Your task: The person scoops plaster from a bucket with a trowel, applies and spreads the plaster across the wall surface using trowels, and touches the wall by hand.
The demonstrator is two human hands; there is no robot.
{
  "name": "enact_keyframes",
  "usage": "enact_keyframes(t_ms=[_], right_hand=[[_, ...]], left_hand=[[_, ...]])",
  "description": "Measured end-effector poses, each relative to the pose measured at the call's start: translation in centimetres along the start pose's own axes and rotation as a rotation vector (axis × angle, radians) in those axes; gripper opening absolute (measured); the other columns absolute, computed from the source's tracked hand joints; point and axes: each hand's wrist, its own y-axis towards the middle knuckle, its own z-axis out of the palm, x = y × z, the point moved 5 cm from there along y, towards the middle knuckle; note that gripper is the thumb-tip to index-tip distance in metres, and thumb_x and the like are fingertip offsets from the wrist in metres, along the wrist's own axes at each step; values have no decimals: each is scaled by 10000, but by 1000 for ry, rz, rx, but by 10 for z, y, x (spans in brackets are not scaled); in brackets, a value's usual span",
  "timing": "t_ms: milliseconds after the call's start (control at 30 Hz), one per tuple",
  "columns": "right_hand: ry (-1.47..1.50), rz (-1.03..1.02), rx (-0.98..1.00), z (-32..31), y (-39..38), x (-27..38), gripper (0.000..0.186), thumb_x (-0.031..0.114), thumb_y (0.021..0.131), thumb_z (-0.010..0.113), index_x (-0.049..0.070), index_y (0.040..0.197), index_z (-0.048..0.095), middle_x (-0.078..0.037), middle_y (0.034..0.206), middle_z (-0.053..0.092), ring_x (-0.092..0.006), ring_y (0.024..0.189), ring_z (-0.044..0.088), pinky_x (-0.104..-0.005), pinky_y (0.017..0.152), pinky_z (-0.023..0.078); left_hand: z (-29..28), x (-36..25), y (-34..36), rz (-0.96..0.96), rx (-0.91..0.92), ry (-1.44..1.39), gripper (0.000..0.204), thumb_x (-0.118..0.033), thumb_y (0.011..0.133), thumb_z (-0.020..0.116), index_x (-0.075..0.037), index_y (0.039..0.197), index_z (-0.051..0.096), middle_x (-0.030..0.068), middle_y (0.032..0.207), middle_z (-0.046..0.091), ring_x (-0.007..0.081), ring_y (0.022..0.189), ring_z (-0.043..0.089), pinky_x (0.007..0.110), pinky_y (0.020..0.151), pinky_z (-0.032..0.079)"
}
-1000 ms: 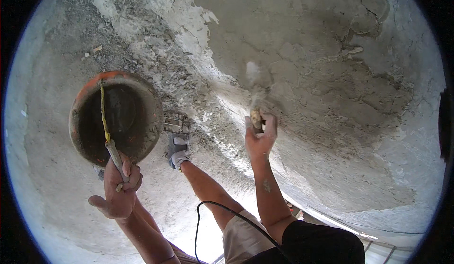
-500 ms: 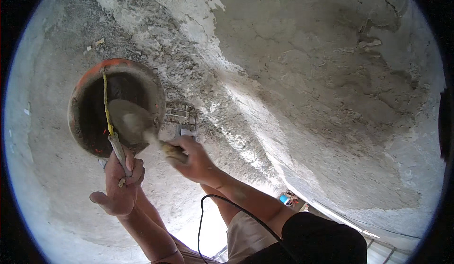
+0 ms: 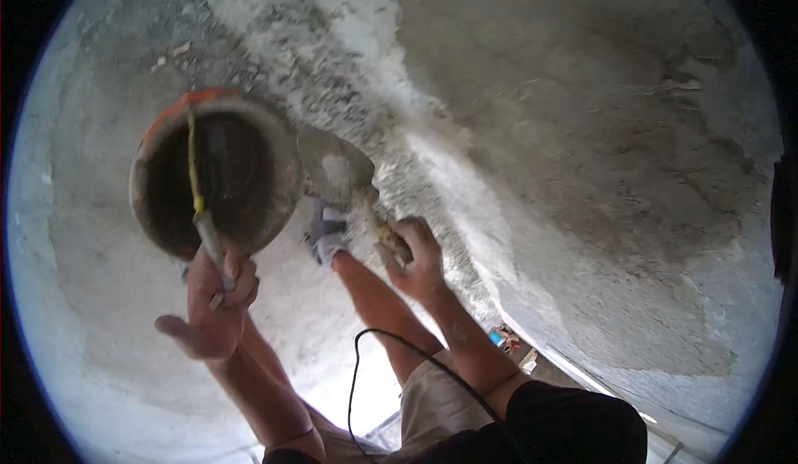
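Observation:
My left hand (image 3: 214, 298) is closed round the pale tube grip of a bucket handle (image 3: 196, 161), with the thumb stuck out to the side. From that yellowish handle hangs a round, mortar-stained bucket (image 3: 287, 206) with orange showing at its far rim. Its inside is dark, and how much mortar lies in it is hard to tell. To the right of the bucket, my right hand (image 3: 417, 256) grips the handle of a trowel (image 3: 332, 161). The rounded blade points away to the upper left, and grey mortar clings to its face and near the handle.
A wall (image 3: 582, 148) with darker, damp-looking plaster rises on the right. Rubble and crumbs (image 3: 291, 65) run along its foot. My shod foot (image 3: 327, 231) stands beside the bucket. A black cable (image 3: 357, 381) loops in front of me, and small items (image 3: 503, 338) lie by the wall.
The trowel has come out of the bucket and moved right, toward the wall. My left hand keeps the handle, and the bucket sits slightly farther right in view.

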Motion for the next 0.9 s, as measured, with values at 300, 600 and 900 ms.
enact_keyframes(t_ms=[300,600,900], right_hand=[[224,448,442,130,24,-101,505,292,852,628,31,1271,522,-209,1166,595,-321,1171,523,-390,952,440],[-547,152,414,232,50,-242,462,294,834,576,64,1227,501,-136,1123,577,-310,1076,537,-507,916,386],[-340,-132,103,25,59,-5,294,195,823,664,-5,964,501,-167,787,576,-346,693,562,-468,706,433]], left_hand=[[-52,12,-50,-41,-66,77,1020,-974,556,356,-9,884,394,-38,663,275,50,517,220,216,449,135],[-100,58,-68,122,127,-475,1091,-817,751,421,68,1378,297,60,1028,522,103,579,282,261,506,249],[-161,27,-53,98,106,-492,1015,-745,822,412,119,1342,296,52,892,454,100,567,240,240,496,217]])
